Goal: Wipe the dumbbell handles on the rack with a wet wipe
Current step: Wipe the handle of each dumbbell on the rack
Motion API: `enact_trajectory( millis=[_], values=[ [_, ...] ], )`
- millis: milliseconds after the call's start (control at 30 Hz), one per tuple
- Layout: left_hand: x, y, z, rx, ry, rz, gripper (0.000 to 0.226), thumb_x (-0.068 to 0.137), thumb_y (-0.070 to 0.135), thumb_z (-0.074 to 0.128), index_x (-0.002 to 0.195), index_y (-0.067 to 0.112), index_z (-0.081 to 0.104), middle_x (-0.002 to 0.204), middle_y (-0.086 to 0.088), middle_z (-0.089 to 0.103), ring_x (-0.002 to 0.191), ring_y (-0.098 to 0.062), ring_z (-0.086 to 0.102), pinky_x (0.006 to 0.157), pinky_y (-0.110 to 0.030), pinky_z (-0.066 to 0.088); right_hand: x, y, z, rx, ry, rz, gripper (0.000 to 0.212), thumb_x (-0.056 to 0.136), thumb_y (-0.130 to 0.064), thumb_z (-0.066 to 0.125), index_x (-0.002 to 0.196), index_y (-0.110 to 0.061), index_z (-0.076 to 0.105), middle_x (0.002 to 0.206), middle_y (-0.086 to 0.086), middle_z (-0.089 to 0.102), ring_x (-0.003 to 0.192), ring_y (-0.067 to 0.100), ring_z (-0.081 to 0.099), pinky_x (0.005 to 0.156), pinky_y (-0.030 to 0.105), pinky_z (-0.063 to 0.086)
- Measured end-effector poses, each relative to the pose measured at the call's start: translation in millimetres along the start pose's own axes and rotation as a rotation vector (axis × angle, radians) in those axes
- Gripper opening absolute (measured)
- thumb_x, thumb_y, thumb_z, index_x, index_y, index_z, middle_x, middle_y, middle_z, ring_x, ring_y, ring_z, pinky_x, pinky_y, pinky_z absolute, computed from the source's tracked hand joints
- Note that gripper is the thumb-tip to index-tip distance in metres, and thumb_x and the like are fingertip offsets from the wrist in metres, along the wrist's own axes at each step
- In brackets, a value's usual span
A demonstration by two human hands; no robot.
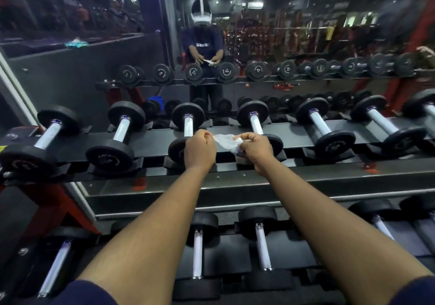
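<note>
The mirror (235,45) at twelve o'clock reflects a dark shirt (203,43) bearing reversed white letters, only partly legible. The reflected dumbbell ends (226,71) beside it show "22"-like numerals; embossed lettering on the near dumbbell plates (108,161) is unreadable

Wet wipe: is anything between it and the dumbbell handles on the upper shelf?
Nothing visible. The wet wipe is stretched between the left hand and right hand, above the upper shelf. The nearest handles lie bare and uncovered just beyond the hands.
</note>
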State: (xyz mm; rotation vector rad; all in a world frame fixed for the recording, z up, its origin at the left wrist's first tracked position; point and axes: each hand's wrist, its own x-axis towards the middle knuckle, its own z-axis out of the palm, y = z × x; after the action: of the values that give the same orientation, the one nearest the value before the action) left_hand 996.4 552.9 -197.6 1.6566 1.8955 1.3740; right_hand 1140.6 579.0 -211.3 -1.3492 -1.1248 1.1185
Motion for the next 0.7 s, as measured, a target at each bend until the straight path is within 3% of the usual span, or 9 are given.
enact_trajectory(
  millis=[167,333,433,500,600,700],
  values=[
    [5,17,17,-0.011,-0.036,0.024,0.027,0.096,0.020,0.039,0.094,0.011,0.065,0.088,-0.005,0.064,0.079,-0.021,0.058,0.067,-0.030,0.043,9,-8,-24,-0.020,0.069,0.030,0.034,0.072,0.000,0.047,0.066,-0.020,0.074,0.069,0.004,0.072,0.069,0.024,0.070,0.080,0.047,0.058],
    [14,40,48,-0.032,-0.035,0.018,0.030,0.094,0.021,0.037,0.098,0.012,0.066,0.094,-0.005,0.067,0.086,-0.024,0.060,0.075,-0.037,0.051,34,-21,-53,-0.032,0.061,0.030,0.027,0.060,-0.027,0.051,0.073,-0.015,0.072,0.078,0.006,0.073,0.084,0.030,0.069,0.086,0.050,0.054],
    [17,50,72,-0.026,-0.017,0.019,0.031,0.095,0.022,0.037,0.099,0.011,0.066,0.094,-0.005,0.067,0.087,-0.023,0.060,0.072,-0.034,0.048,59,-17,-71,-0.042,0.042,0.007,0.036,0.049,-0.041,0.058,0.069,-0.014,0.072,0.080,0.009,0.073,0.086,0.034,0.068,0.085,0.050,0.054],
    [19,57,87,-0.046,-0.008,0.007,0.030,0.095,0.021,0.038,0.096,0.011,0.066,0.092,-0.004,0.067,0.084,-0.021,0.059,0.068,-0.031,0.046,63,-20,-83,-0.060,0.016,-0.018,0.031,0.053,-0.036,0.064,0.070,-0.011,0.072,0.079,0.011,0.072,0.085,0.034,0.069,0.079,0.046,0.055],
    [23,65,108,-0.053,0.017,-0.013,0.028,0.094,0.021,0.039,0.095,0.012,0.066,0.091,-0.002,0.067,0.084,-0.019,0.059,0.069,-0.031,0.044,73,-26,-99,-0.089,-0.012,-0.071,0.006,0.073,-0.021,0.068,0.073,-0.015,0.070,0.078,0.006,0.071,0.072,0.021,0.065,0.073,0.040,0.059],
    [26,70,123,-0.060,0.054,-0.062,0.025,0.094,0.018,0.042,0.101,0.012,0.065,0.090,-0.004,0.066,0.082,-0.021,0.058,0.066,-0.028,0.040,89,-26,-107,-0.146,-0.045,-0.111,0.017,0.081,-0.006,0.061,0.079,-0.019,0.072,0.083,0.000,0.069,0.065,0.010,0.056,0.059,0.024,0.051]
  ],
)
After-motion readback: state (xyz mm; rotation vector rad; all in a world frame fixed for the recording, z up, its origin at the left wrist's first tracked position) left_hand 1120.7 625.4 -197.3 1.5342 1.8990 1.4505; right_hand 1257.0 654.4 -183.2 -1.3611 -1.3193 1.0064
